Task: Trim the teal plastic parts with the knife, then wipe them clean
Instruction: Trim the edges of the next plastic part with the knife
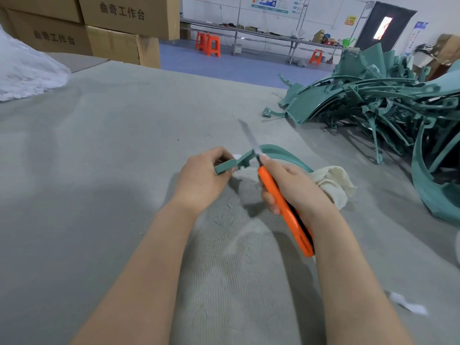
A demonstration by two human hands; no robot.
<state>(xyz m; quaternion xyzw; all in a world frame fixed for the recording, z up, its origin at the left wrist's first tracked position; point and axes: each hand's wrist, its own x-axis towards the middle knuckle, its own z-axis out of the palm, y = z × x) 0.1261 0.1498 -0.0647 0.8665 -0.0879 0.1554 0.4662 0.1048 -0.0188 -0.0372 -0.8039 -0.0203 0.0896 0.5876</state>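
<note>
The curved teal part [225, 167] is held just above the grey felt table [112, 145], and the person's left hand [201, 178] pinches its flat end between curled fingers and thumb. The right hand [296, 188] is wrapped round the orange handle of the knife [281, 202]. Its blade [249, 136] lies against the part's upper edge and points away from the person. A cream cloth [333, 183] is bunched just right of the part, partly under the right hand. Thin teal shavings [224, 217] lie on the felt directly below the part. Well off to the part's right and farther back is a tangled pile of teal parts [373, 100]. Far to the part's left, at the back, stand stacked cardboard boxes [119, 26] beside a clear plastic bag [25, 70]. Beyond the table's far edge are orange stools [209, 44].
</note>
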